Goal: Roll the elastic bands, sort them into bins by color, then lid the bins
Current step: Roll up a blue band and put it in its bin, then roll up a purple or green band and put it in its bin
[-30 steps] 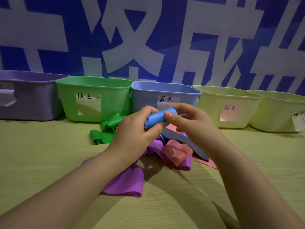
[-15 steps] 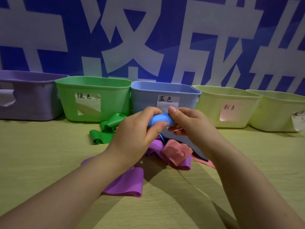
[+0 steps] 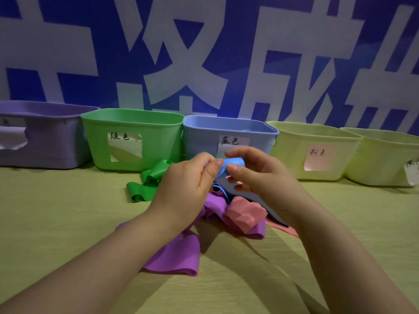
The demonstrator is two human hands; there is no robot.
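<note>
Your left hand [image 3: 188, 184] and right hand [image 3: 260, 177] both pinch blue band [image 3: 234, 163]: smooth rubbery strip wound into short cylinder, held above pile, just in front of blue bin [image 3: 204, 141]. Thumbs and fingertips curl round roll's ends. Beneath hands: limp purple band [image 3: 179, 254] in soft folds, crumpled pink band [image 3: 243, 214], glossy green band [image 3: 147, 184] with curled ends, all on pale wood-grain table [image 3: 56, 211]. Bins matte plastic, rounded rims, paper labels; green bin [image 3: 158, 143] touches blue bin's left side.
</note>
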